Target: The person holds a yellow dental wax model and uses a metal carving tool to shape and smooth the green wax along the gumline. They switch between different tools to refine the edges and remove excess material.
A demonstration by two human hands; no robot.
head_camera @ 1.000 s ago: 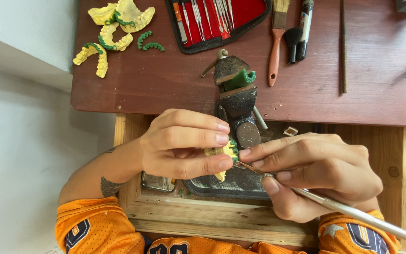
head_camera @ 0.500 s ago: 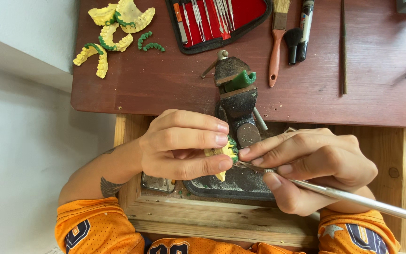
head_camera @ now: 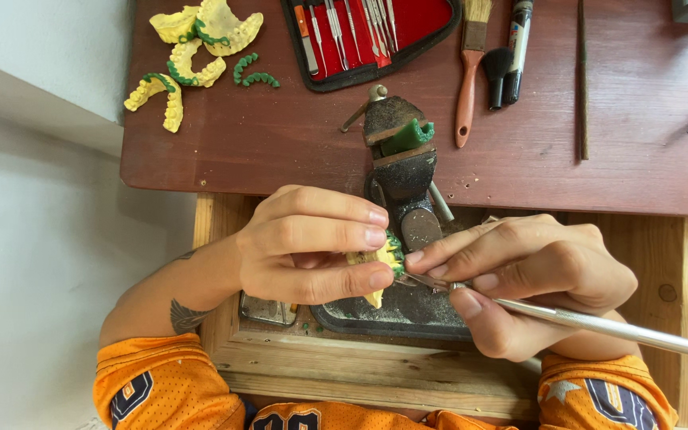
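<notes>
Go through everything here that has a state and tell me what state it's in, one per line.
left hand: gripping the yellow dental cast
right hand: pinching the metal carving tool, tip at the cast
tool case: open
bench clamp: holding a green wax piece
drawer: pulled out

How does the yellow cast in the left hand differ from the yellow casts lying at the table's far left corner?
The held cast is pinched between left hand fingers, mostly hidden; the loose casts lie untouched in full view on the table. The held cast sits over the dark tray, with the metal tool in the right hand at it; the loose casts have no tool near them. Both are pale yellow with green on them.
</notes>
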